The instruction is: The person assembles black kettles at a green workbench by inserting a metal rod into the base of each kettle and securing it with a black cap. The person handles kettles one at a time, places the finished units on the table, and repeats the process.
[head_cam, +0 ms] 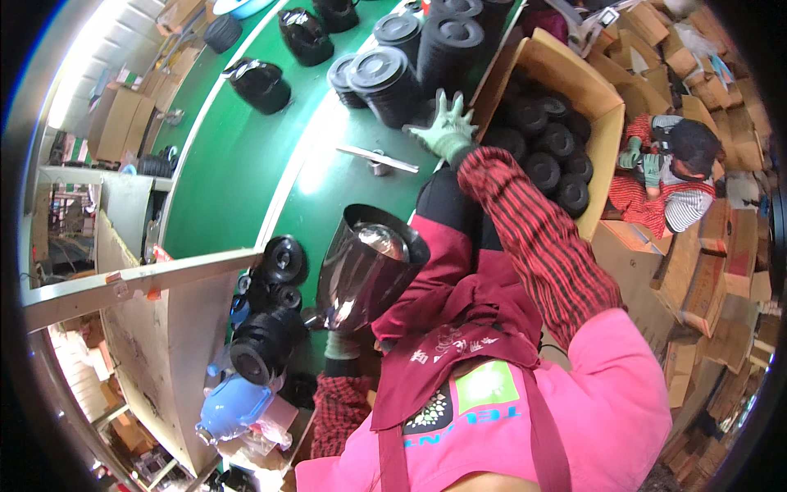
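Note:
My left hand (342, 345), in a pale green glove, is at the lower end of a glossy dark metal vessel (363, 283) and seems to hold it; the vessel hides its fingers. The vessel tilts, its wide open rim towards the upper right. My right hand (447, 127), gloved alike, has its fingers spread and holds nothing. It is beside a stack of round black plastic discs (384, 80) and the near edge of a cardboard box (605, 129) of round black parts (544, 169). A flat metal strip on a small round piece (378, 161) lies on the green table between my hands.
Glossy black vessels (258, 85) stand across the green worktable (221, 166). More black round parts (264, 350) are piled at the left, near a metal frame bar (184, 277) and a blue plastic container (233, 403). Another person (670, 172) sits among cardboard boxes at the right.

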`<state>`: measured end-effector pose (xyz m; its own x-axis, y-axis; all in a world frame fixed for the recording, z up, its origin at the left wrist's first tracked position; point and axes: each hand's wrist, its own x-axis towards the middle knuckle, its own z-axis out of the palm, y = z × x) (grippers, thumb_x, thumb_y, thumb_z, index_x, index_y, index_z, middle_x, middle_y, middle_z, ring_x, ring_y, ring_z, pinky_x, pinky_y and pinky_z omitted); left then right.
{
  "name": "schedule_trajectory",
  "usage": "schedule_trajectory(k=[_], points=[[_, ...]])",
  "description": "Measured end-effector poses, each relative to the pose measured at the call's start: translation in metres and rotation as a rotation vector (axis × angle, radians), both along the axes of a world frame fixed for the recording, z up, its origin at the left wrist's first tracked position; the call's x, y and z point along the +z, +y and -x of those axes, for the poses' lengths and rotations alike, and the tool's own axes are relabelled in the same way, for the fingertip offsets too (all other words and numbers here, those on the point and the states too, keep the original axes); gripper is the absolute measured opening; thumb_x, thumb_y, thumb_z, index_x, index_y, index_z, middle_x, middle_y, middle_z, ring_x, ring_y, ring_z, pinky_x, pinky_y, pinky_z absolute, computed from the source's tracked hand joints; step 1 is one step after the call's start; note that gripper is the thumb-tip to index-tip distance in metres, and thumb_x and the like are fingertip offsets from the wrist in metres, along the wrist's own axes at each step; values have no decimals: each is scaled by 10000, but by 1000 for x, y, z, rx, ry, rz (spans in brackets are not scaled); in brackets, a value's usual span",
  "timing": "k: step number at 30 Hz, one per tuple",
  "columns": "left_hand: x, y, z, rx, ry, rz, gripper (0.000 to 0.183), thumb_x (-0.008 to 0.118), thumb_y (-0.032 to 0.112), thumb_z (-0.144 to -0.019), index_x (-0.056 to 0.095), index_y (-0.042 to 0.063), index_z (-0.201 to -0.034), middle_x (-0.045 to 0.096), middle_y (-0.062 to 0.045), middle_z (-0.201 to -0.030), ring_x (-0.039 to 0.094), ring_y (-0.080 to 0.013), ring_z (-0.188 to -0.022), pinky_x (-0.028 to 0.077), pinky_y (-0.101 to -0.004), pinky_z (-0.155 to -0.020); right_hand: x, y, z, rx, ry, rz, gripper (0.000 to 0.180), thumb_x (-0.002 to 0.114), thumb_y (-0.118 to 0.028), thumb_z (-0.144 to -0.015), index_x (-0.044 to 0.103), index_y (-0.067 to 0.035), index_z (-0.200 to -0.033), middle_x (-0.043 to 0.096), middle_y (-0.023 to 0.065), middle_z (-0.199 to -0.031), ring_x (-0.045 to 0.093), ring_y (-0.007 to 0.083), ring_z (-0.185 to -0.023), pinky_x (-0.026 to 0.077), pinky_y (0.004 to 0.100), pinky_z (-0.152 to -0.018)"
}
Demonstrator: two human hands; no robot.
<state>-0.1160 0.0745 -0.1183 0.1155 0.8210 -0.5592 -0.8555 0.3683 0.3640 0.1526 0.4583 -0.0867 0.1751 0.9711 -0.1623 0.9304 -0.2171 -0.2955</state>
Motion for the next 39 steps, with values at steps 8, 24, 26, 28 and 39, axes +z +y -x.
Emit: schedule_trajectory(k=[8,24,26,28,39], points=[[16,38,-30,34,97,-82,639,704,237,-896,464,28,-1450,570,-143,-1387,619,-243,-1169,500,-405,-1014,-11,-7,-12,129,-61,-200,952,804,-634,-667,412,-368,-1492,351,124,-1506,341,435,-1353,366,641,-1049],[91,81,-47,-494,864,-540,683,749,279,-855,486,21,-1429,604,-132,-1331,632,-241,-1138,509,-390,-993,103,-216,-61,779,1168,-287,1047,891,-465,-684,391,-146,-1546,263,188,-1584,277,375,-1455,197,474,-1200],[93,75,-47,-504,901,-556,688,755,284,-850,489,20,-1427,609,-130,-1324,634,-241,-1134,510,-388,-990,107,-222,-64,775,1158,-283,1030,857,-503,-715,378,-134,-1550,269,189,-1581,282,372,-1453,190,466,-1203],[93,69,-50,-517,939,-571,694,761,289,-845,492,19,-1424,613,-129,-1317,636,-241,-1130,511,-386,-988,106,-229,-69,756,1211,-256,1017,808,-542,-761,348,-111,-1559,281,191,-1575,291,360,-1451,189,454,-1205],[144,83,-57,-734,1439,-1015,726,792,318,-816,507,14,-1410,636,-121,-1278,645,-240,-1109,517,-375,-974,111,-243,-74,752,1221,-347,1037,771,-533,-774,307,-29,-1552,339,204,-1531,351,331,-1408,228,424,-1188]])
